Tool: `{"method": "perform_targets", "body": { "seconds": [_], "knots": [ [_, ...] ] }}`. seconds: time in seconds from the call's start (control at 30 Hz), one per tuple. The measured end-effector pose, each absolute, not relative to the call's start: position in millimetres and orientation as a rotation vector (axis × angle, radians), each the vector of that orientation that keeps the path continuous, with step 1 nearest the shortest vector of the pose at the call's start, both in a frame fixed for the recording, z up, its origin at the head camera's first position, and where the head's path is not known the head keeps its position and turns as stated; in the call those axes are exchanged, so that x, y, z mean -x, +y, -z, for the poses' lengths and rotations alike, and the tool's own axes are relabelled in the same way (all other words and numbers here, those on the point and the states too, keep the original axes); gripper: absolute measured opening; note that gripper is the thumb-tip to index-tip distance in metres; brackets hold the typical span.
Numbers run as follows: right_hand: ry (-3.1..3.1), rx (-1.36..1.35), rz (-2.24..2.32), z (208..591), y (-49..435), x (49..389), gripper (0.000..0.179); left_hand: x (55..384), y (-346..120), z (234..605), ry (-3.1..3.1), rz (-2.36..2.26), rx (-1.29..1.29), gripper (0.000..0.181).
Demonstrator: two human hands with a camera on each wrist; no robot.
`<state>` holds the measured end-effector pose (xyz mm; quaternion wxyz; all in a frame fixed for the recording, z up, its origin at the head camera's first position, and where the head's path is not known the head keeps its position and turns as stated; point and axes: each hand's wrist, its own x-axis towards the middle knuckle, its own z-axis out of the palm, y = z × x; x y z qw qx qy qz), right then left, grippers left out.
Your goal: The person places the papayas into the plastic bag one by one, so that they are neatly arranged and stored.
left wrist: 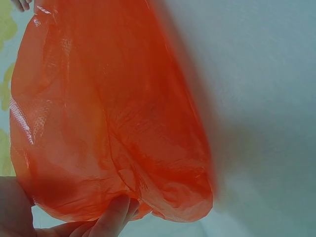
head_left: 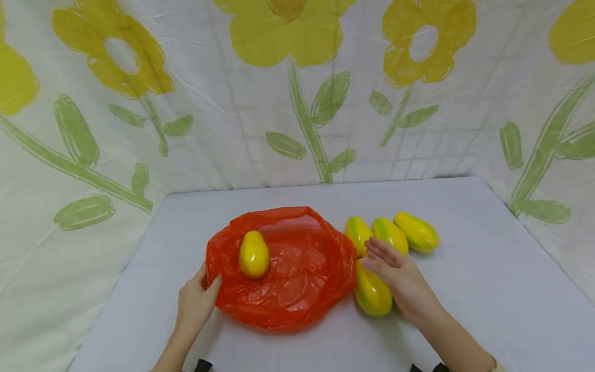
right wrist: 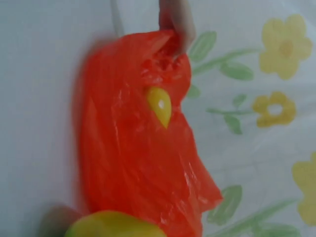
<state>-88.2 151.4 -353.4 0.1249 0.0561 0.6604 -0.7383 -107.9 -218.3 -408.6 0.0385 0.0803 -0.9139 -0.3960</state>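
A red plastic bag (head_left: 307, 274) stands wide-mouthed on the table, with one yellow papaya (head_left: 254, 254) inside it. My left hand (head_left: 197, 299) pinches the bag's left rim, thumb over the edge and fingers outside. Fingers extended, my right hand (head_left: 406, 281) hovers over the papayas right of the bag and holds nothing. A yellow-green papaya (head_left: 373, 294) lies against the bag's right side, just below those fingers; another beneath the hand is mostly hidden. In the right wrist view, a papaya (right wrist: 113, 226) shows at the bottom edge, in front of the bag.
Behind the right hand, three more papayas lie side by side: one near the bag (head_left: 357, 232), a middle one (head_left: 389, 235) and one farther right (head_left: 417, 231). A white cloth covers the table (head_left: 483, 268). A flower-printed curtain (head_left: 209, 119) hangs behind and at both sides.
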Motion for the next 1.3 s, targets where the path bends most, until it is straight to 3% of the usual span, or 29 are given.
{"method": "perform_targets", "body": {
  "seconds": [0.47,0.77,1.3],
  "knots": [
    [1.965,-0.411,2.201,377.7,219.4,87.1,0.083,107.1,-219.5,407.7,-2.799,1.259,-0.262,0.056],
    [2.112,-0.540,1.950,397.5,230.1,88.5,0.087,108.7,-219.0,409.2,-2.788,1.245,-0.238,0.054],
    [2.149,-0.536,1.725,418.1,228.6,90.7,0.094,109.9,-217.8,408.2,-2.804,1.264,-0.262,0.055]
  ]
}}
